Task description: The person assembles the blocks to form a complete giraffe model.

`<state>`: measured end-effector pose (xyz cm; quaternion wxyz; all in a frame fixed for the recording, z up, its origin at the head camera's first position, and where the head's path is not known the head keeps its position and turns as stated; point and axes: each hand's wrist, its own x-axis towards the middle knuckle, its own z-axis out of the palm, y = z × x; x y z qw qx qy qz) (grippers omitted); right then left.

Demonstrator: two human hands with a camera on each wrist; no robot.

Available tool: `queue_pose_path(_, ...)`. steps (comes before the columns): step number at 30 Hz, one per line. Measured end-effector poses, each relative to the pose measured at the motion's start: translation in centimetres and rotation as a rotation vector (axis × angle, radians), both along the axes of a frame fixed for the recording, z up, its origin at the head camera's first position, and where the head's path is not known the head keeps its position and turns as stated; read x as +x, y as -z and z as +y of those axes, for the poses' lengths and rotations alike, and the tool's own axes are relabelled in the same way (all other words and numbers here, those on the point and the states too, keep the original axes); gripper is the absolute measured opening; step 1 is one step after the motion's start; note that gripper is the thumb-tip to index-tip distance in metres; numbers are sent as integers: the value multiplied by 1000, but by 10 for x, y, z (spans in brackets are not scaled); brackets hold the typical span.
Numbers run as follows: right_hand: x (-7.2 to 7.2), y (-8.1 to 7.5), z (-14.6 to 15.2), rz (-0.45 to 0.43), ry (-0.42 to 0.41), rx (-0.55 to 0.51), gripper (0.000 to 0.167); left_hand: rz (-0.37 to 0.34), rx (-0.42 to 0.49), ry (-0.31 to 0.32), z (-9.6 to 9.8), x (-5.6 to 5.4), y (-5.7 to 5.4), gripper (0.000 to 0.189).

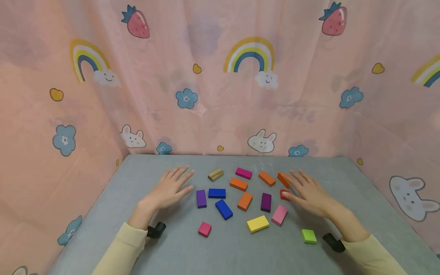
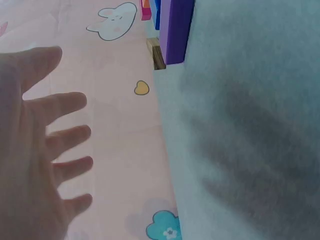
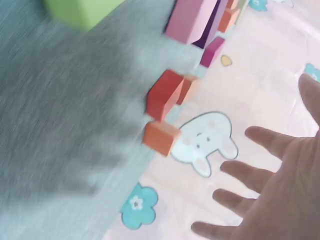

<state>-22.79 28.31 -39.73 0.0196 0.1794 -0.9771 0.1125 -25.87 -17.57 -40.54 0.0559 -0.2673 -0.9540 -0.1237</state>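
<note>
My left hand (image 1: 167,191) is held over the left of the table, fingers straight and spread, holding nothing. Closest to it lies a purple block (image 1: 201,199), with a blue block (image 1: 217,193) and a wood-coloured block (image 1: 215,175) just beyond. On the other side, my right hand (image 1: 312,196) also has spread fingers and nothing in its grasp. From the head view it partly covers a red block (image 1: 283,194) and an orange block (image 1: 283,179). In the right wrist view, a gap separates the fingers (image 3: 250,175) from the red block (image 3: 165,94).
Between the hands lie more orange blocks (image 1: 245,201), a magenta block (image 1: 243,173), a dark purple block (image 1: 266,202) and another blue block (image 1: 224,209). Nearer are pink (image 1: 279,215), yellow (image 1: 258,224), crimson (image 1: 204,229) and green (image 1: 309,236) blocks. A patterned curtain (image 1: 220,126) borders the grey table (image 1: 172,252).
</note>
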Motion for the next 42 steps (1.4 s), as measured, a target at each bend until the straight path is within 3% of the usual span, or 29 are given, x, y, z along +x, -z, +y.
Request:
queue_pose_path(8,-2,2,-20,14,-88,-81,68,131,53,94,12,-1,4,54)
queue_pose_path(15,-1,7,-36,-25,-186,-246,59,158,132,176,29,-3,9,50)
queue_pose_path(21,2,13,-46,-52,-262,-316,54,37,242,236,43,-2,17,50)
queue_pose_path(26,2,19,-51,-53,-380,-352,47,-73,316,306,53,-7,21,47)
queue_pose_path(30,1,22,-53,-120,-436,-393,46,-153,339,347,61,-10,23,43)
queue_pose_path(36,3,27,-56,-291,-433,-441,46,-249,309,368,70,-13,26,41)
queue_pose_path(42,2,31,-58,-344,-450,-446,42,-274,263,371,75,-19,32,40)
